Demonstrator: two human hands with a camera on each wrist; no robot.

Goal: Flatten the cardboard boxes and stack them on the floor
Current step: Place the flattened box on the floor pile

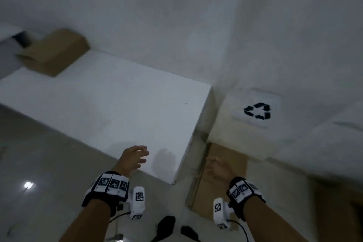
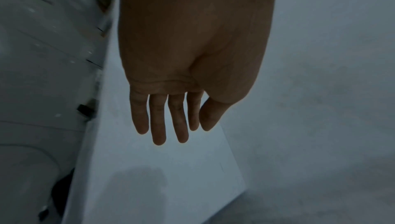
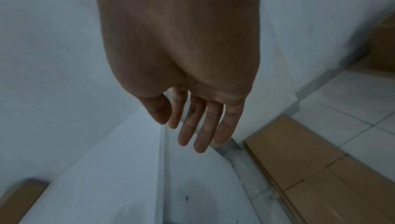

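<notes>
A brown cardboard box (image 1: pixel 57 53) sits on the far left end of a white table (image 1: pixel 110 104), its flaps loose. Flattened brown cardboard (image 1: pixel 220 175) (image 3: pixel 320 168) lies on the floor right of the table, below a wall. My left hand (image 1: pixel 133 160) (image 2: pixel 171 118) hovers over the table's near edge, fingers straight and spread, holding nothing. My right hand (image 1: pixel 218 169) (image 3: pixel 198 123) hangs above the flattened cardboard, fingers relaxed and empty. Both wrists wear black bands with white marker tags.
A paper sign with a black recycling symbol (image 1: pixel 257 111) is stuck on the wall above the flattened cardboard. Grey tiled floor (image 1: pixel 39 163) spreads to the left. Black shoes (image 1: pixel 167 224) show at the bottom edge. More cardboard (image 3: pixel 382 48) shows far right.
</notes>
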